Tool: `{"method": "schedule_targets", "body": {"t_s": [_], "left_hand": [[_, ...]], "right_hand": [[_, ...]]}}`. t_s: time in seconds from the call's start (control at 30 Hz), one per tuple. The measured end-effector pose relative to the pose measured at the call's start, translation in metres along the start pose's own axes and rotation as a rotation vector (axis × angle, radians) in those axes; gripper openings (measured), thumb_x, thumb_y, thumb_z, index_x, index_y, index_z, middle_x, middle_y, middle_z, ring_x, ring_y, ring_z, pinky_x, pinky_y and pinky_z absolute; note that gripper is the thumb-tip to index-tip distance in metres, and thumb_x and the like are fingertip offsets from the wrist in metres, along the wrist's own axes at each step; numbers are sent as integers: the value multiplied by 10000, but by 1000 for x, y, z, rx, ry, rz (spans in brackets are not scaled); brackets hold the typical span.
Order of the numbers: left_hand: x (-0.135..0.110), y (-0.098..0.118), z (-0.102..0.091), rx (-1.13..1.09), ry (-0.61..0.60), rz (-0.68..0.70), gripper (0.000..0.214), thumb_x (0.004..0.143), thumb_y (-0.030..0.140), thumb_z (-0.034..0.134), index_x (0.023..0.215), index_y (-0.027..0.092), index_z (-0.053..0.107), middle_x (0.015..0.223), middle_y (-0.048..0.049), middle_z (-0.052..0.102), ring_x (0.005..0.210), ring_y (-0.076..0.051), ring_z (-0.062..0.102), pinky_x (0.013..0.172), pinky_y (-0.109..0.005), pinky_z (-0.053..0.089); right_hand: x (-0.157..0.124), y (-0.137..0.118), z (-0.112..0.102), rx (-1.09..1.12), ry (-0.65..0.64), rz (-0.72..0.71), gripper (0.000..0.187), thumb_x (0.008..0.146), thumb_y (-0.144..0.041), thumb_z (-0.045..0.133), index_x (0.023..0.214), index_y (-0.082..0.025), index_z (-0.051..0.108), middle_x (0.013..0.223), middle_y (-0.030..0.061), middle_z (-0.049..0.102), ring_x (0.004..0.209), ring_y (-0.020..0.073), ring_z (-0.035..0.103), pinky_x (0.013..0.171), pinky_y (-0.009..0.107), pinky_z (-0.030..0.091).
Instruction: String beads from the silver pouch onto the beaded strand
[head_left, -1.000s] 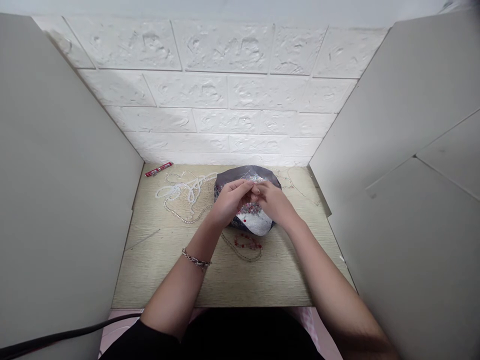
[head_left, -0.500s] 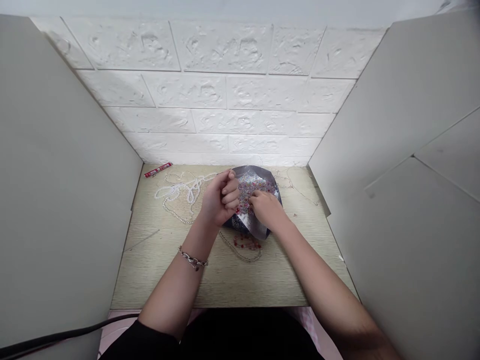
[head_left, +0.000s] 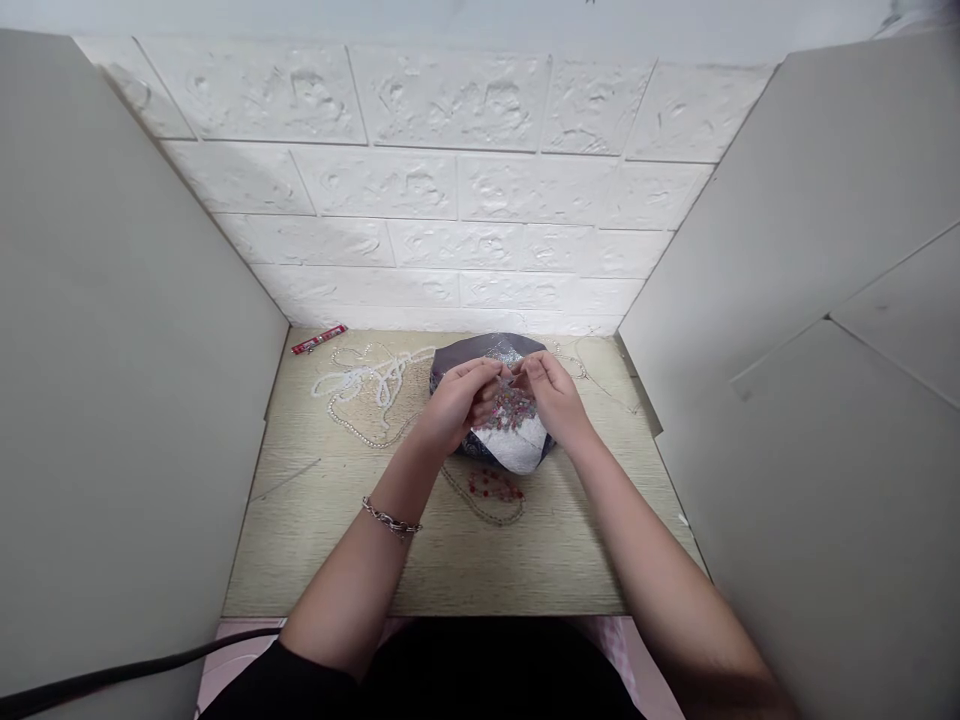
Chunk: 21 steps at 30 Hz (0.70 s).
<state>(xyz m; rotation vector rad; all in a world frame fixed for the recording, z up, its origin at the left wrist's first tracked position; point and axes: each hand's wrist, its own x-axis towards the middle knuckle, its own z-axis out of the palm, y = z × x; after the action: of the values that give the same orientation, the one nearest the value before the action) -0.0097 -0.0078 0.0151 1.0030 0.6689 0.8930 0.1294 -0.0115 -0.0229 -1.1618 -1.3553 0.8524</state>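
Right hand point(head_left: 556, 405) raised from the beads point(head_left: 511, 408), left hand point(head_left: 452, 408) turned inward toward it, since half a second ago.
Both hands are positioned above the bag point(head_left: 514, 452), thumbs and fingertips drawn close together; whether either grips anything cannot be told at this size. Loose beads lie inside the open, silver-lined bag on the tabletop point(head_left: 480, 575). One red-beaded strand point(head_left: 495, 487) lies just in front of the bag; white strands point(head_left: 386, 380) lie left.

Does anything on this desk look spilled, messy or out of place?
One untidy spot: the white beaded strands lie in loose, overlapping loops left of the dark, silver-lined bag. The small multicoloured beads sit inside that bag; I see no damage.
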Motion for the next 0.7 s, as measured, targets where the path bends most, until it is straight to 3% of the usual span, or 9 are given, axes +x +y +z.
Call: {"method": "schedule_targets", "body": {"t_s": [0.13, 0.23, 0.37, 0.7], "left_hand": [[0, -1, 0, -5, -36, 19, 176, 699, 293, 547, 681, 118, 540, 586, 11, 494, 414, -32, 438, 379, -156, 310], [0, -1, 2, 29, -32, 3, 177, 703, 294, 541, 664, 121, 536, 519, 38, 429, 345, -5, 327, 328, -147, 188], [-1, -2, 4, 120, 38, 18, 170, 692, 292, 547, 635, 132, 536, 426, 79, 266, 319, -3, 190, 326, -157, 81], [0, -3, 7, 337, 109, 134, 209, 704, 336, 547, 682, 142, 623, 389, 68, 318, 353, -28, 227, 366, -188, 160]], "right_hand": [[0, -6, 1, 456, -98, 137, 298, 654, -413, 618, 795, -181, 495, 761, -14, 552, 650, 90, 533, 654, 260, 459], [-2, -12, 2, 579, -103, 171, 288, 607, -366, 671, 777, -173, 544, 722, -8, 571, 654, 95, 548, 654, 259, 476], [-2, -14, 1, 622, -74, 185, 263, 595, -353, 684, 760, -181, 575, 765, 4, 600, 671, 95, 558, 680, 269, 494], [-1, -11, 2, 645, -37, 205, 242, 566, -334, 710, 740, -192, 619, 688, -7, 602, 668, 93, 559, 738, 288, 494]]}}
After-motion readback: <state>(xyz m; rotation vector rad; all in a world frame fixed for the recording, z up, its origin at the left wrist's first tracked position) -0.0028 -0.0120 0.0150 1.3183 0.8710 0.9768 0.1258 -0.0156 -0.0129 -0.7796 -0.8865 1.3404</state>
